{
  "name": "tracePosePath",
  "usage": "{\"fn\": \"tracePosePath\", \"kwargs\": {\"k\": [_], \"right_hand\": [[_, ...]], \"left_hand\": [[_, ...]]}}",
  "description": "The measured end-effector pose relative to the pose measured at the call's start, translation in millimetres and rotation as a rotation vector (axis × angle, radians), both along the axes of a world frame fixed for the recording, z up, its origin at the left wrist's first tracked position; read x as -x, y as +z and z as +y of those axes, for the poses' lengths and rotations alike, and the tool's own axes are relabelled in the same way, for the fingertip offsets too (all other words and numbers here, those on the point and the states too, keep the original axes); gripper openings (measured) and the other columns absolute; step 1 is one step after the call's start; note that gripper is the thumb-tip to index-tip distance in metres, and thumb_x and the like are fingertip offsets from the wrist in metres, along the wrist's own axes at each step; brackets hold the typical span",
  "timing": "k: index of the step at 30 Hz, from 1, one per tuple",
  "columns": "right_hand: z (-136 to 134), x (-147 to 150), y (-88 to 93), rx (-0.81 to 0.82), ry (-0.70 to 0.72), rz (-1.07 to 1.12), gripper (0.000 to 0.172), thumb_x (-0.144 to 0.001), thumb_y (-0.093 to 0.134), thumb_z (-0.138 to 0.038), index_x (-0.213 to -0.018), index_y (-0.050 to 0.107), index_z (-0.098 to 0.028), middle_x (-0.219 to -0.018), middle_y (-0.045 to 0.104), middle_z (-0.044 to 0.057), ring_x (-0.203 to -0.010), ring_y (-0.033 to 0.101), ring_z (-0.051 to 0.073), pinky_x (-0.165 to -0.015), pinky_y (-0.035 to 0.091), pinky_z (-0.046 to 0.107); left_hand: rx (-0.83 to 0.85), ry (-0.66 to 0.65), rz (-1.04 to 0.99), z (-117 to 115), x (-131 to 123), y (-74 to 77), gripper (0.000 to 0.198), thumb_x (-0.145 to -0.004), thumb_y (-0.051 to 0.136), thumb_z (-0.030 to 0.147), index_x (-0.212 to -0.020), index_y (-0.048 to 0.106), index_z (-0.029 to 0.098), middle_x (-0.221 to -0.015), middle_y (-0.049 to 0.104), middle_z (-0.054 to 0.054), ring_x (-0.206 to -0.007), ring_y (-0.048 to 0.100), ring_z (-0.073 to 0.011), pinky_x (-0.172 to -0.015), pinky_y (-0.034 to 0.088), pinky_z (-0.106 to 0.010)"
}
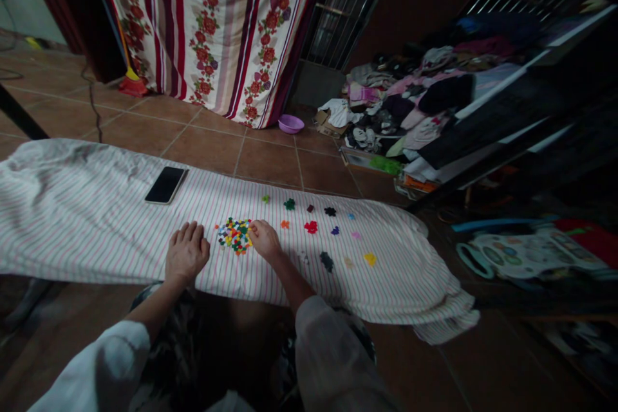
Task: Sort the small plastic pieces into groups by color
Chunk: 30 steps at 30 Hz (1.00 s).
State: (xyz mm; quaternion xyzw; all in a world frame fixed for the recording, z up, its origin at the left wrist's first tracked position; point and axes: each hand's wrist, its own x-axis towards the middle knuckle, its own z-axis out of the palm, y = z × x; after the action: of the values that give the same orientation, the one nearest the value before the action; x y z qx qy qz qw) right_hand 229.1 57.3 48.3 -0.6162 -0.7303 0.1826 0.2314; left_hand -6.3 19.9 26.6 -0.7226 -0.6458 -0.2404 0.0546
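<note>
A heap of small mixed-colour pieces [234, 236] lies on a striped cloth [120, 232]. At its right edge is my right hand [265, 239], fingers pinched together; whatever they hold is too small to make out. My left hand [187, 250] rests on the cloth left of the heap, palm down, fingers stretched out and holding nothing. Right of my right hand sit small single-colour groups: red pieces [311, 227], dark green pieces [289, 204], orange pieces [284, 224], black pieces [330, 212], blue pieces [335, 230], dark grey-green pieces [327, 262] and yellow pieces [369, 259].
A dark-screened phone [166, 185] lies on the cloth at the far left. Beyond stand a floral curtain [207, 32], a purple basin [291, 123] and a red broom [132, 85] on the tiled floor. Piled clothes [400, 103] fill the back right.
</note>
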Motion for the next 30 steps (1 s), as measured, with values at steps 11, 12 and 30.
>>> {"fn": "tracePosePath", "kwargs": {"k": [11,12,30], "right_hand": [[-9,-31,1.0,-0.075,-0.168,0.098,0.020,-0.083,0.052,-0.013,-0.095,0.066,-0.021,-0.093,0.066,0.004,-0.088,0.063,0.018,-0.083,0.051,0.029],[-10,-36,0.3,-0.082,-0.186,0.096,0.020,-0.083,0.052,-0.013,-0.095,0.066,-0.021,-0.092,0.066,0.004,-0.087,0.063,0.018,-0.083,0.051,0.028],[-51,-192,1.1,-0.376,-0.507,0.125,0.029,-0.081,0.047,-0.030,-0.091,0.072,-0.018,-0.085,0.071,0.008,-0.078,0.063,0.020,-0.078,0.052,0.033]], "left_hand": [[-0.018,0.006,0.042,-1,0,3.1,0.041,-0.092,0.040,0.027,-0.120,0.065,0.010,-0.133,0.064,-0.020,-0.131,0.054,-0.0342,-0.109,0.039,-0.049],[-0.013,0.007,0.046,-1,0,4.2,0.041,-0.092,0.040,0.027,-0.120,0.064,0.010,-0.134,0.064,-0.020,-0.131,0.054,-0.0345,-0.108,0.039,-0.050],[0.005,-0.002,0.047,-5,0,7.5,0.046,-0.093,0.038,0.030,-0.123,0.063,0.007,-0.135,0.062,-0.022,-0.132,0.052,-0.0359,-0.109,0.039,-0.051]]}}
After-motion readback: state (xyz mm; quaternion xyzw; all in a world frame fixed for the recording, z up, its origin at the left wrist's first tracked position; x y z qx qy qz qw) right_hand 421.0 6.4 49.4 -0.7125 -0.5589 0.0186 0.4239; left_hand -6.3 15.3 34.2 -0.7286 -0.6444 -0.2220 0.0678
